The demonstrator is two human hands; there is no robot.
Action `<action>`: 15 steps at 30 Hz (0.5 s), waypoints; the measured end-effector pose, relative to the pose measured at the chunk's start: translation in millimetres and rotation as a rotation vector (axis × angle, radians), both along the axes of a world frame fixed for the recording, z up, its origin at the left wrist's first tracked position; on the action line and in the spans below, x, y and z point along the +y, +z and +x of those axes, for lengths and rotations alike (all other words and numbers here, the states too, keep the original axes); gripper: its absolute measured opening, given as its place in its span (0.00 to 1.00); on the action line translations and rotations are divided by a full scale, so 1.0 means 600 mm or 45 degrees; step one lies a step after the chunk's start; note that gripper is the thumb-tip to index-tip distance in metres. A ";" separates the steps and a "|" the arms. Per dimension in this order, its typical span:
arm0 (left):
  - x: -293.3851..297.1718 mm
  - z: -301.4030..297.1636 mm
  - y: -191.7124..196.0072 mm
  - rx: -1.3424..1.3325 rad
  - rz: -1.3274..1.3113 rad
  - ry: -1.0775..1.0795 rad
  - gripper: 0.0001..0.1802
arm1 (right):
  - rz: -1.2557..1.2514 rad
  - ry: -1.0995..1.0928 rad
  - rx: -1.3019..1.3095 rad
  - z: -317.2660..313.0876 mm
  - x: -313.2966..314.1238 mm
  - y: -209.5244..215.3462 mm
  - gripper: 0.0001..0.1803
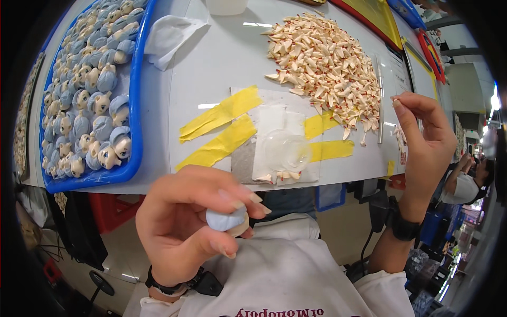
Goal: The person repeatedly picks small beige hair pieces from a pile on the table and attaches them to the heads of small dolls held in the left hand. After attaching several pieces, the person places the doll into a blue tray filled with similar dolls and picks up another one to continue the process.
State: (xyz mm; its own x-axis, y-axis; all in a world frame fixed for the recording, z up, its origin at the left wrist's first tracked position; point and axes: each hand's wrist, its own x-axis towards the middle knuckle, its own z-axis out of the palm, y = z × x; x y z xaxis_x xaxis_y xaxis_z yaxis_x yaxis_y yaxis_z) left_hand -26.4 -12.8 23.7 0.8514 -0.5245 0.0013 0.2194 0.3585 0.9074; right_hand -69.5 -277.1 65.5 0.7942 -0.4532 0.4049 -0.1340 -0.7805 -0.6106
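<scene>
In front of my chest, my left hand (193, 222) pinches a small doll head (226, 220) with pale blue hair between thumb and fingers. The head's face is turned away or hidden by my fingers. Off to the right, my right hand (426, 119) is raised, thumb and forefinger pressed together at the tips. Whatever sits in that pinch is too small to make out. Between the hands lies a clear round dish (289, 151) on a board (243, 164) fixed with yellow tape (224, 113). A few small cream pieces lie at the board's near edge.
A blue tray (138, 121) full of blue-haired doll heads stands at the left. Many cream, pointed pieces with red tips are heaped (327, 63) at the back right. Behind are a white cloth (171, 37), a white tub (226, 5) and a yellow tray (372, 18).
</scene>
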 end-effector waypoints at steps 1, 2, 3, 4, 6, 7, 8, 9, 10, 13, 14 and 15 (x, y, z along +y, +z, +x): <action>-0.002 0.000 0.003 0.025 0.016 0.010 0.25 | 0.033 -0.014 0.018 0.002 0.002 0.002 0.04; -0.006 0.002 0.005 0.050 0.031 0.019 0.26 | 0.066 -0.029 0.036 0.004 0.003 0.004 0.04; -0.006 0.003 0.004 0.044 0.045 0.030 0.26 | 0.099 -0.043 0.053 0.005 0.005 0.005 0.04; -0.005 0.005 0.003 0.039 0.059 0.041 0.27 | 0.125 -0.034 0.046 0.006 0.005 0.006 0.05; 0.000 0.006 -0.004 0.015 0.077 0.072 0.28 | 0.178 -0.015 0.035 0.007 0.007 0.005 0.05; 0.001 0.006 -0.005 0.026 0.080 0.094 0.29 | 0.253 -0.025 0.003 0.007 0.012 0.004 0.05; -0.001 0.003 -0.001 0.082 0.072 0.123 0.29 | 0.328 -0.035 -0.028 0.007 0.019 0.005 0.05; -0.002 0.003 -0.001 0.108 0.064 0.130 0.29 | 0.400 -0.050 -0.060 0.006 0.026 0.007 0.05; -0.002 0.003 -0.001 0.133 0.057 0.138 0.29 | 0.413 0.058 -0.031 0.003 0.035 0.011 0.05; -0.004 0.006 -0.002 0.128 0.053 0.107 0.29 | 0.412 0.336 0.041 -0.002 0.062 0.018 0.06; -0.005 0.008 0.001 0.131 0.056 0.097 0.28 | 0.383 0.399 0.056 -0.002 0.072 0.019 0.07; -0.006 0.008 0.000 0.098 0.053 0.106 0.28 | 0.355 0.463 0.069 0.000 0.081 0.018 0.08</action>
